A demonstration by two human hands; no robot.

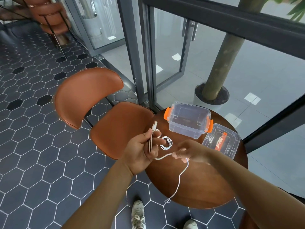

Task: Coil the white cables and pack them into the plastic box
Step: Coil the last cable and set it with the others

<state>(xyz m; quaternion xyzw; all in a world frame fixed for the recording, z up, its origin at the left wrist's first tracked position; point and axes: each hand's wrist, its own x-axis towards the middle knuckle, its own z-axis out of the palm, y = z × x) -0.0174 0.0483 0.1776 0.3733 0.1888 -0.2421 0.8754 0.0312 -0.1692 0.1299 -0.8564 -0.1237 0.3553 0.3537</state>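
Two white cables in view. The loose white cable (179,176) is held in both hands in front of the clear plastic box with orange latches (175,128).

Left hand (142,149): in front and to the left of the box, palm up. The grip is closed round a few folded lengths of the loose cable, and the white USB plug (154,125) sticks out above the fingers toward the box.

Right hand (191,151): directly in front of the box, blurred. The grip is narrow, with the fingers curled on the cable. A short span of cable runs between the two hands. The rest hangs from the right hand, away from the box, past the edge of the round brown wooden tabletop (198,187).

The coiled white cable (167,143) lies on the tabletop near the box's front left corner, just beyond the left fingertips; whether it touches them cannot be told.

The box stands open. Its clear lid (231,146) lies flat just to the right of the box.
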